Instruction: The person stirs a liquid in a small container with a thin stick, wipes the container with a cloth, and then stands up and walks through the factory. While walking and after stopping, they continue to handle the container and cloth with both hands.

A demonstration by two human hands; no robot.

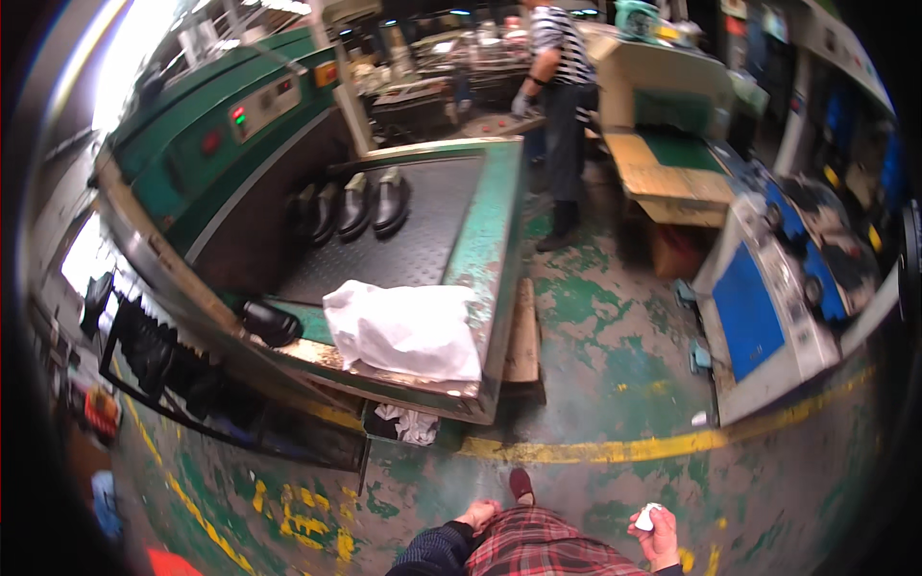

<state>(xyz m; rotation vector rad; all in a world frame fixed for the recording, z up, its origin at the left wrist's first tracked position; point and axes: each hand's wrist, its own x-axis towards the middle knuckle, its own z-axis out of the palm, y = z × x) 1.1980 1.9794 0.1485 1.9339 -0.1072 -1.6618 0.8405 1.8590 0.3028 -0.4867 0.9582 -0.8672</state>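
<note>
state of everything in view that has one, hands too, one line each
right hand, closed on a small white object
left hand, fingers curled by the plaid apron; contents unclear
white cloth, rumpled, draped on the green machine's frame
row of black shoes, standing side by side
single black shoe, apart from the row
control panel, display lit
green floor paint, worn, patchy

Plaid garment (552, 545): matt cloth, beside left grip (477, 516)
White cloth (403, 328): matt, wrinkled, ahead of left grip
Shoes (355, 213): glossy, smooth, farther ahead
</note>
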